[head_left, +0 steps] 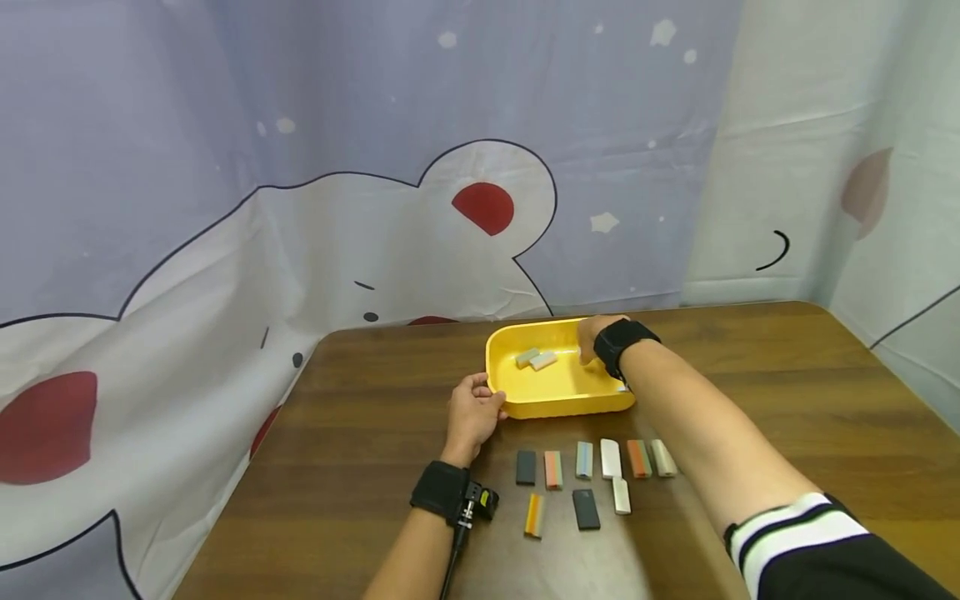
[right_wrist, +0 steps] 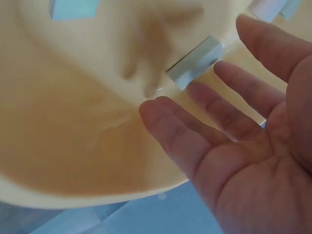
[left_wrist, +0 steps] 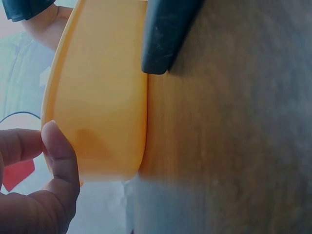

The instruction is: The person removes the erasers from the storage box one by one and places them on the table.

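A yellow plastic tray (head_left: 562, 407) stands toward the back of the table. At its left front corner my left hand (head_left: 474, 414) pinches the rim, thumb on the outer wall in the left wrist view. My right hand (head_left: 595, 335) is inside the tray at its right end, fingers spread and fairly straight. In the right wrist view a pale eraser-like block (right_wrist: 195, 62) lies right by those fingertips. Two more pale blocks, one greenish (head_left: 527, 357) and one whitish (head_left: 543, 361), lie together in the tray's left half.
In front of the tray lie several eraser-like blocks: dark grey ones (head_left: 526, 468), white ones (head_left: 611, 459), striped ones (head_left: 553, 470) and a cream one (head_left: 663, 458). A patterned curtain (head_left: 337, 250) hangs behind the wooden table (head_left: 360, 467).
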{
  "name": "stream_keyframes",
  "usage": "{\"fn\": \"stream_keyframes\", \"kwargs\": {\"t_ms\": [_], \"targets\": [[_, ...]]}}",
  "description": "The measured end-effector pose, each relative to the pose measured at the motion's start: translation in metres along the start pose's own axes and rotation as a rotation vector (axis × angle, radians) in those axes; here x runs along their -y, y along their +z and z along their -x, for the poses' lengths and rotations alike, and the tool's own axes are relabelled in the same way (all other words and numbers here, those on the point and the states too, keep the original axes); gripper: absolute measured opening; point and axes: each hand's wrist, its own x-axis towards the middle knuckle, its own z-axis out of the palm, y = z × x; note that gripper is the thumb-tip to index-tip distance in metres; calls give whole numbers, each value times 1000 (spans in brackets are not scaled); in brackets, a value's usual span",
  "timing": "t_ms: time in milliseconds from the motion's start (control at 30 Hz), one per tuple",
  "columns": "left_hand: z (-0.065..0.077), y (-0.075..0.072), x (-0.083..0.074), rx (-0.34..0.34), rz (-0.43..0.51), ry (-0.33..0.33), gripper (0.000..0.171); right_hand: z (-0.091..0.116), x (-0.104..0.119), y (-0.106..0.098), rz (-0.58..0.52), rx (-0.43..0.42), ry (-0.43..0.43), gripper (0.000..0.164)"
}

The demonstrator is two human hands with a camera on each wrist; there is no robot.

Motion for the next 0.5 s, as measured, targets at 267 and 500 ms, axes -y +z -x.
{"fn": "stream_keyframes", "kwargs": {"t_ms": [267,500], "targets": [[1,1,-2,10,26,-16,46,7,1,5,-28,-19,-14,14],[1,0,-3,9,45,-18,46,9,5,13,68,-100,-73,12]]}}
